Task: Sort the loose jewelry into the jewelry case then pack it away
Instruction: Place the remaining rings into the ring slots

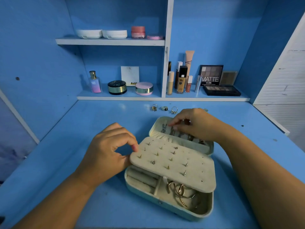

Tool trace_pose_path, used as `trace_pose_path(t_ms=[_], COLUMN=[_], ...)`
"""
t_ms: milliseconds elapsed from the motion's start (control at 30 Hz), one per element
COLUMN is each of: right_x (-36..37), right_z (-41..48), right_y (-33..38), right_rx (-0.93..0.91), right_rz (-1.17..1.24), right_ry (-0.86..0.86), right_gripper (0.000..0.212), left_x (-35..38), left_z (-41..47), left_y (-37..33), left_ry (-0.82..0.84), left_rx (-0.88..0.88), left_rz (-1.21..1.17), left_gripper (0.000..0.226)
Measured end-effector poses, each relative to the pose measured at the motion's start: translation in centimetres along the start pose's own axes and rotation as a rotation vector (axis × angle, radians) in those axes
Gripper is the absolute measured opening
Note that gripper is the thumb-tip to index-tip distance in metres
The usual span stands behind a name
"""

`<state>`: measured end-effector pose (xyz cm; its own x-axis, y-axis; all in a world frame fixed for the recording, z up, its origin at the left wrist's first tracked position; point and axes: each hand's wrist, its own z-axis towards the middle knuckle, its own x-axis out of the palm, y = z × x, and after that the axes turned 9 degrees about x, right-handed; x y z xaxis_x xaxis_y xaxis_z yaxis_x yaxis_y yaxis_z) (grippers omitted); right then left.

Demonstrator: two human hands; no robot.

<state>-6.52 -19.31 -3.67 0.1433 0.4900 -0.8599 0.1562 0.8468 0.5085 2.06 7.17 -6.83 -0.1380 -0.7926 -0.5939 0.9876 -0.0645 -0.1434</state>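
The case (pixel 162 206) lies open on the blue desk (pixel 99 116), in front of the person. Its long side runs left to right, with the right end a bit nearer. The lid (pixel 154 131) lies flat at the far side. The left hand (pixel 107 149) pinches the left edge of the stud panel (pixel 193 172), which is tipped up over the base. The right hand (pixel 196 124) curls down into the lid among silver bits; whether it grips one cannot be told. Gold bangles (pixel 181 192) sit in the base. Rings (pixel 164 108) lie in a row behind the case.

Dim bluish light, wide-angle edge distortion
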Motion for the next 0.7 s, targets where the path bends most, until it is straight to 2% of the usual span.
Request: trace_pose_path(t_ms=[200, 433, 700], right_x=[1.3, 1.3, -0.1], right_z=[0.4, 0.5, -0.6], right_y=[0.8, 1.1, 1.3], right_rx=[-0.087, -0.098, 0.015], right_rz=[-0.036, -0.098, -0.14], right_ry=[0.03, 0.017, 0.117], right_gripper=[0.015, 0.01, 0.011], left_x=[0.1, 0.1, -0.1], left_z=[0.0, 0.1, 0.2], left_y=[0.3, 0.4, 0.3], left_ry=[-0.013, -0.01, -0.003], left_rx=[0.008, 0.01, 0.01], left_rz=[-0.028, -0.04, -0.047], left_gripper=[0.019, 0.022, 0.018])
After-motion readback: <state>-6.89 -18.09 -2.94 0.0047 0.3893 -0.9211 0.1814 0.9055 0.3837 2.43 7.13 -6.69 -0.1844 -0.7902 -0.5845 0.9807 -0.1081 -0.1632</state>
